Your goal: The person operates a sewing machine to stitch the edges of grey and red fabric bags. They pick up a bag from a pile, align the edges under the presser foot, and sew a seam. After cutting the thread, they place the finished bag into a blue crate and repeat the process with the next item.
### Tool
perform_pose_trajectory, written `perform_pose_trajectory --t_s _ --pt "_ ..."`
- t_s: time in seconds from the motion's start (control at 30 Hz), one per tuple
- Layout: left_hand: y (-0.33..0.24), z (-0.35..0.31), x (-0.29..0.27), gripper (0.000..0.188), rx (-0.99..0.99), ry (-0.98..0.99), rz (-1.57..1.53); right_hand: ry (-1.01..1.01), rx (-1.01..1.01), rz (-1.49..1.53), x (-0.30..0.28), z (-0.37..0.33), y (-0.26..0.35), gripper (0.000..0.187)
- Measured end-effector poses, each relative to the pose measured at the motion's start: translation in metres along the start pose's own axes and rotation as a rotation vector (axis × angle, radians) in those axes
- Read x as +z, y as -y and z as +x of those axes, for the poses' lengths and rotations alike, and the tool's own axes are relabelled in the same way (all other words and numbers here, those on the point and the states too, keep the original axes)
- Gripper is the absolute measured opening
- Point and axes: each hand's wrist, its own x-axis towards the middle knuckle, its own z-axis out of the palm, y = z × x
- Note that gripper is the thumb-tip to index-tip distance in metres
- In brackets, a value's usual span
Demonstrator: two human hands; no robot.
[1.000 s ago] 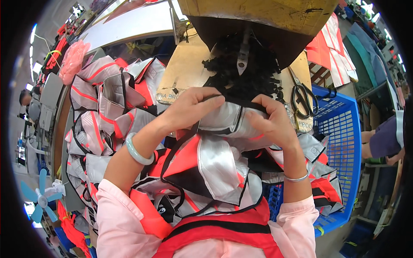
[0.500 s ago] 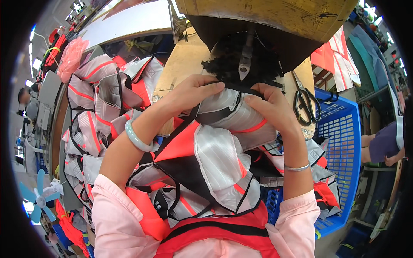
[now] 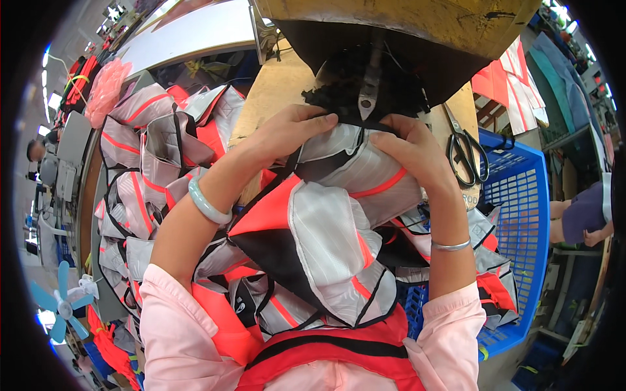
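Observation:
Both my hands pinch the black-bound edge of a sewn fabric piece (image 3: 329, 221), grey-white with bright orange-red stripes and black panels. Thumb and fingers of my left hand (image 3: 293, 133) close on the edge at its left. My right hand (image 3: 414, 148) grips the same edge a little further right. Between the hands, the edge lies at a pointed metal tip (image 3: 368, 98) of a machine, in front of a heap of black scraps (image 3: 339, 81). Whether edge and tip touch, I cannot tell. The rest of the piece hangs down toward my lap.
Similar sewn pieces (image 3: 140, 156) are piled at the left. Black-handled scissors (image 3: 466, 153) lie on the wooden board right of the tip. A blue plastic basket (image 3: 536, 241) with more pieces stands at the right. The machine's yellow housing (image 3: 404, 16) overhangs the work.
Both hands have shifted slightly away from me, bringing the black edge up to the metal tip. My grip looks the same.

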Motion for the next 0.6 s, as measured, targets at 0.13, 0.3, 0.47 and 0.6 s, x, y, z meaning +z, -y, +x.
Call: perform_pose_trajectory --t_s 0.13,0.3,0.47,0.6 --pt "-0.0006 0.0006 0.001 0.041 -0.002 -0.009 -0.022 -0.003 0.009 0.02 0.0003 0.0015 -0.0016 0.036" --pt "0.0031 0.0024 -0.0013 0.037 0.038 -0.004 -0.038 0.004 -0.013 0.033 -0.0006 0.0031 -0.004 0.036" --pt "-0.0008 0.0033 -0.0017 0.035 -0.007 -0.008 -0.089 -0.018 -0.001 0.094 0.0011 0.0 -0.0011 0.033" --pt "-0.0039 0.0039 -0.0018 0.037 -0.026 0.018 -0.152 -0.022 -0.005 0.12 -0.0005 0.0032 -0.0005 0.033"
